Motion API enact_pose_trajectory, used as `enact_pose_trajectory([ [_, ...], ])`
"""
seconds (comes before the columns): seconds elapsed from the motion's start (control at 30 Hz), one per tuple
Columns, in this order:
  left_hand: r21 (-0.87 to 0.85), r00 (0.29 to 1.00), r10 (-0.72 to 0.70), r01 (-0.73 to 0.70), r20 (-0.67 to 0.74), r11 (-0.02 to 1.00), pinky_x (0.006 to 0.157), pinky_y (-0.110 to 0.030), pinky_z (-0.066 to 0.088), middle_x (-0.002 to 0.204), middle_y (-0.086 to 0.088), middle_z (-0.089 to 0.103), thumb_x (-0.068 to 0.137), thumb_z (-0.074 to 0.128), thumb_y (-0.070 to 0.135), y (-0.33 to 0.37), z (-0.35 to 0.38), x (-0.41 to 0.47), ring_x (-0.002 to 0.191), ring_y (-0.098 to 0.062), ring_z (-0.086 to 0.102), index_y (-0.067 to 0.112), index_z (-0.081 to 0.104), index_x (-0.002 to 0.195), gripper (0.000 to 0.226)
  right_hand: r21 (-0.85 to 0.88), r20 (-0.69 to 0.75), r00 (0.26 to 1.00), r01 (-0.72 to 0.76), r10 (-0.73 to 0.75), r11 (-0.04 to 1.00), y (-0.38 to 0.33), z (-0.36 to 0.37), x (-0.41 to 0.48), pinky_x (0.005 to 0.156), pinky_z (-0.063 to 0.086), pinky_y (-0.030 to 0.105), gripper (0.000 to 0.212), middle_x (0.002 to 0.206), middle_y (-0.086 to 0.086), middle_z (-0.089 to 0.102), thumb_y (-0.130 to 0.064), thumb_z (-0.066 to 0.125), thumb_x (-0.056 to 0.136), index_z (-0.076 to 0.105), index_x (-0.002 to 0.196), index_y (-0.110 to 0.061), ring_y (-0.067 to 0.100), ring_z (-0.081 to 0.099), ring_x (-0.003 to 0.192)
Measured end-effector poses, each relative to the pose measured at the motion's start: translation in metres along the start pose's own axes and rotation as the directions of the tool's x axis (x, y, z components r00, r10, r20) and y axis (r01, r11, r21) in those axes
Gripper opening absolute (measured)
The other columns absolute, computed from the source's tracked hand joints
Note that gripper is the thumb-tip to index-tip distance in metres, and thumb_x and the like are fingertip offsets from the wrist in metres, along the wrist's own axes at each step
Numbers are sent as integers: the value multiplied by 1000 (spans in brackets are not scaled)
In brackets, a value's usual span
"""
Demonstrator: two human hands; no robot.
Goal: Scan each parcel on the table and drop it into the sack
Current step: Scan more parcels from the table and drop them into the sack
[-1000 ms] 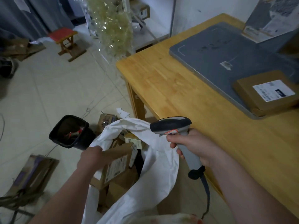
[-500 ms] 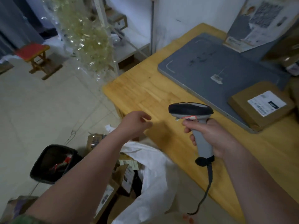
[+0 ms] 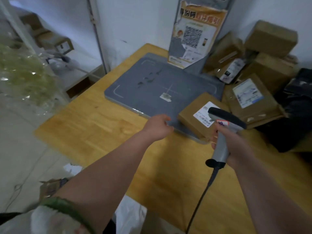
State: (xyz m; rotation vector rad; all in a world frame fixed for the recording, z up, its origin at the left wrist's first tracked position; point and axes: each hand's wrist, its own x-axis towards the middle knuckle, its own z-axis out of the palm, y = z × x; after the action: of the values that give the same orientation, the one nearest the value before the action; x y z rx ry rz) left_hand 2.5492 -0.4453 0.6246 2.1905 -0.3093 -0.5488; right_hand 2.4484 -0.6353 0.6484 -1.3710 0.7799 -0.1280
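the left hand point(image 3: 158, 126) is hanging over the near edge of a grey pad point(image 3: 148, 92) in the middle of the frame. its fingers are curling loosely and holding nothing, and whether it is touching the pad cannot be told. the right hand point(image 3: 236, 144), right of centre, is gripping the handle of a grey scanner point(image 3: 226, 118) – fingers wrapping round the grip, the dark head pointing up and to the left. a black cable point(image 3: 202, 196) is trailing from the handle base down to the bottom edge of the frame.

just beyond the scanner head a brown parcel point(image 3: 190, 112) with a white label is lying on the right near corner of the pad, just to the right of the left hand. more cardboard parcels point(image 3: 270, 48) are sitting in a pile at the upper right of the wooden tabletop point(image 3: 101, 125). one of them, a labelled box point(image 3: 249, 97), is facing up beside a black bag point(image 3: 297, 105) at the right edge.

a poster point(image 3: 194, 32) with a square code is standing upright at the far end of the pad, top centre. the white sack point(image 3: 133, 215) is showing only in part at the bottom of the frame, below the near edge of the tabletop – between the two forearms.
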Motion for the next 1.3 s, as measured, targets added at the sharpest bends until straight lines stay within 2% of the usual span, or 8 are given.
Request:
enact_pose_trajectory([
  [0.2, -2, 999, -34, 34, 25, 999, 84, -34, 48, 111, -2, 57, 90, 60, 18, 38, 51, 45, 100, -22, 56, 13, 57, 116, 27, 215, -32, 980, -188, 199, 958, 13, -43, 39, 62, 49, 31, 20, 95, 6, 58, -27, 71, 87, 65, 99, -12, 18, 54, 78],
  [0.33, 28, 994, -96, 97, -61, 995, 102, -45, 43, 137, -12, 47, 87, 61, 22, 45, 78, 81, 129, -30, 44, 13, 46, 137, 54, 301, 40, 967, -253, 253, 919, 21, -60, 55, 66, 49, 32, 15, 93, 5, 58, -27, 69, 88, 67, 90, -12, 16, 53, 75],
  [0.4, -14, 985, -152, 152, -87, 988, 97, -40, 45, 138, -12, 46, 88, 61, 24, 45, 86, 90, 120, -28, 49, 12, 37, 142, 60, 329, 103, 962, -272, 252, 904, 25, -64, 61, 65, 49, 31, 15, 92, 2, 58, -28, 67, 90, 67, 93, -13, 15, 53, 74],
  [0.5, -140, 972, -223, 211, -75, 967, 77, -35, 47, 123, -13, 56, 91, 59, 23, 44, 97, 91, 94, -24, 55, 9, 47, 132, 45, 347, 159, 958, -281, 239, 895, 28, -69, 64, 63, 50, 29, 14, 93, -1, 62, -27, 66, 90, 66, 98, -15, 13, 55, 78],
  [0.6, -259, 960, -270, 241, -81, 935, 81, -40, 51, 115, -9, 58, 92, 59, 23, 44, 108, 79, 96, -27, 59, 10, 56, 112, 24, 325, 165, 954, -292, 250, 899, 29, -79, 59, 63, 52, 31, 10, 92, 0, 63, -25, 67, 89, 66, 90, -16, 14, 54, 80],
  [0.87, -666, 928, -337, 352, 158, 657, 75, -41, 59, 119, -11, 60, 88, 68, 11, 49, 116, 3, 109, -28, 61, 9, 50, 123, 40, 278, 183, 944, -317, 273, 907, 39, -128, 29, 60, 53, 30, 35, 96, 3, 66, -29, 74, 77, 67, 107, -12, 18, 59, 86],
  [1.03, -807, 954, -277, 253, 116, 533, 72, -39, 58, 115, -14, 67, 91, 58, 2, 42, 117, -41, 105, -29, 64, 7, 58, 117, 26, 244, 218, 957, -245, 193, 938, 28, -150, 6, 64, 52, 30, 39, 112, 8, 71, -33, 72, 74, 66, 106, -12, 26, 65, 106],
  [1.3, -900, 954, -275, 16, -116, 436, 71, -38, 57, 107, -14, 64, 88, 57, -4, 54, 110, -77, 90, -24, 65, 6, 57, 108, 22, 53, 288, 956, 33, -47, 998, -5, -157, -38, 52, 49, 26, 23, 85, 9, 73, -22, 69, 83, 68, 104, -13, 14, 57, 57],
])
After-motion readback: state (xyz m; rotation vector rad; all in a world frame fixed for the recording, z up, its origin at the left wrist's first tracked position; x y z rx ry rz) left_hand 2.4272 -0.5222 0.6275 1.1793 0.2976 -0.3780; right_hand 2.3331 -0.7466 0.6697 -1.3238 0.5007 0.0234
